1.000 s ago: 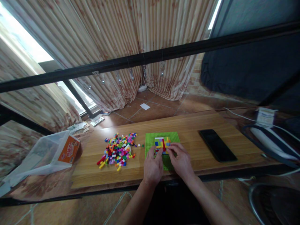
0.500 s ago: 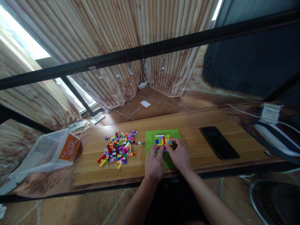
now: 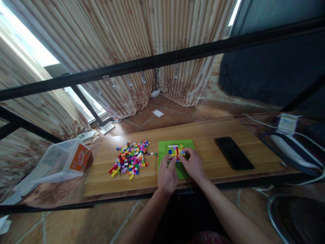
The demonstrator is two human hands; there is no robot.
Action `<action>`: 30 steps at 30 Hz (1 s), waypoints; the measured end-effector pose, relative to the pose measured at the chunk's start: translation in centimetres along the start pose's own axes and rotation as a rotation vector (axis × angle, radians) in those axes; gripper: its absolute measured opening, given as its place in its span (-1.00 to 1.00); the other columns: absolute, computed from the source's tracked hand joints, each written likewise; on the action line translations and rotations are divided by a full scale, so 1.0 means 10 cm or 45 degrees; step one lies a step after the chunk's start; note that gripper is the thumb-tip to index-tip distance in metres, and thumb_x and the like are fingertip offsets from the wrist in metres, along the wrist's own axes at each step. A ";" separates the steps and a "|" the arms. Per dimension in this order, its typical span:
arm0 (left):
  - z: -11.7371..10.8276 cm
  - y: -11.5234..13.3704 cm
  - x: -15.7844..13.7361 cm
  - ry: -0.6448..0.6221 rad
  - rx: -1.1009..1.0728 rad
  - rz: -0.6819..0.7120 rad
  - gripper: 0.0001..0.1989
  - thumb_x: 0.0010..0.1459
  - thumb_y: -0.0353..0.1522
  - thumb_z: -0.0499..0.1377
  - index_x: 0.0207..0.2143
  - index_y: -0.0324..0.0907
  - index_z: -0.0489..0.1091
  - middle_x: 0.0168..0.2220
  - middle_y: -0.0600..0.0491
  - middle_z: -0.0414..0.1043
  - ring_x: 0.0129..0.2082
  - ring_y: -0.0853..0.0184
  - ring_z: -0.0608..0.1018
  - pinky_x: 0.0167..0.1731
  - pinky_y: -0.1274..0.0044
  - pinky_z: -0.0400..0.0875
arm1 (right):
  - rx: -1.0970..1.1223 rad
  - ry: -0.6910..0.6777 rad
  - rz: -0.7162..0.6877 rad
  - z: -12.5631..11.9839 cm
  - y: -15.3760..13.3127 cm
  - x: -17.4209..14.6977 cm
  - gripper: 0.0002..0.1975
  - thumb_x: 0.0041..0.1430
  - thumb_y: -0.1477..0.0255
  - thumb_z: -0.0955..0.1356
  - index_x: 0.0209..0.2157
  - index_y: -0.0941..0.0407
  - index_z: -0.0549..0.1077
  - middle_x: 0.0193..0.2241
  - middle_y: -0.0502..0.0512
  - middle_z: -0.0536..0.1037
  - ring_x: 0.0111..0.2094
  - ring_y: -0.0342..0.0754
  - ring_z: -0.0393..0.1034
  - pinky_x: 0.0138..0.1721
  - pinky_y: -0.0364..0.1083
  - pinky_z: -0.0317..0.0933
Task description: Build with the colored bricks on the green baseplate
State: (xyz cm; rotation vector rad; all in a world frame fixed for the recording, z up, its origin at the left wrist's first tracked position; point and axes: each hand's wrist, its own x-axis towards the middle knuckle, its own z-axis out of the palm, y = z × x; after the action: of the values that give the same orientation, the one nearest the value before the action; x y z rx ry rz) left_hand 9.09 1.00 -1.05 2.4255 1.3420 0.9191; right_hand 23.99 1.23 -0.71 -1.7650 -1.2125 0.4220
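A flat patch of toy bricks (image 3: 173, 147) in red, yellow, blue and white sits on a green studded baseplate (image 3: 162, 145). My left hand (image 3: 167, 174) rests over the lower left of this patch, thumb and fingers bent against its near edge. From the right, my right hand (image 3: 192, 163) curls its thumb and index finger round the patch's near right corner. Both hands' fingertips press on the bricks and hide part of them. Whether a single loose brick is between the fingers cannot be made out.
Left of the baseplate lies a pile of loose toy bricks (image 3: 132, 158) on the wooden board (image 3: 203, 135). A clear plastic tub (image 3: 56, 159) with an orange label stands beyond it. A black phone (image 3: 234, 153) lies to the right, near a white cable (image 3: 259, 121).
The view has shifted slightly. Both hands stay on the brick patch in nearly the same pose, with only small finger movement.
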 end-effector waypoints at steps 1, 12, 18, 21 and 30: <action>-0.01 -0.01 -0.01 0.023 -0.069 -0.023 -0.50 0.16 -0.52 0.01 0.15 -0.09 0.26 0.13 -0.13 0.20 0.07 0.19 0.37 0.06 0.29 0.35 | 0.058 -0.014 -0.012 -0.02 0.03 -0.01 -0.66 0.07 0.19 0.33 -0.19 0.12 0.45 -0.21 0.20 0.55 -0.14 0.08 0.41 -0.05 0.11 0.23; 0.02 -0.06 -0.06 0.060 -0.300 -0.218 -0.34 0.11 -0.55 0.00 0.27 -0.15 0.02 -0.02 -0.11 0.39 -0.05 0.21 0.47 0.00 0.30 0.40 | 0.216 -0.056 -0.089 -0.19 0.17 -0.13 -0.62 0.17 0.22 0.26 -0.08 0.13 0.46 -0.14 0.23 0.53 -0.17 0.05 0.43 -0.11 0.09 0.30; 0.05 -0.04 -0.09 0.066 -0.310 -0.239 -0.35 0.12 -0.55 -0.01 0.28 -0.16 0.02 -0.01 -0.13 0.38 -0.01 0.19 0.44 0.03 0.27 0.38 | -0.077 0.104 -0.307 -0.24 0.05 -0.31 -0.69 0.21 0.26 0.24 -0.18 0.13 0.49 -0.21 0.22 0.52 -0.12 0.07 0.36 -0.03 0.10 0.23; 0.07 0.00 -0.11 0.094 -0.330 -0.283 -0.38 0.13 -0.55 -0.01 0.26 -0.16 0.05 -0.01 -0.13 0.37 0.01 0.19 0.42 0.04 0.27 0.37 | -0.174 0.168 -0.326 -0.20 0.05 -0.39 -0.69 0.22 0.25 0.23 -0.20 0.14 0.49 -0.22 0.23 0.51 -0.11 0.09 0.35 -0.04 0.10 0.22; -0.03 0.08 -0.16 0.163 -0.500 -0.344 -0.45 0.10 -0.56 0.02 0.17 -0.14 0.18 -0.01 -0.10 0.37 0.01 0.24 0.43 0.06 0.31 0.37 | -0.268 0.099 -0.349 -0.19 0.12 -0.43 -0.62 0.23 0.19 0.21 -0.18 0.17 0.47 -0.20 0.27 0.51 -0.12 0.11 0.35 -0.06 0.10 0.23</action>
State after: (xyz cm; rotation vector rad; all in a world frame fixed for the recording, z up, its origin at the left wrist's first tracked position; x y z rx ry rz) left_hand 8.81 -0.79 -1.11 1.8717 1.3386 1.1523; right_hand 24.05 -3.58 -1.61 -1.7386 -1.4606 0.0665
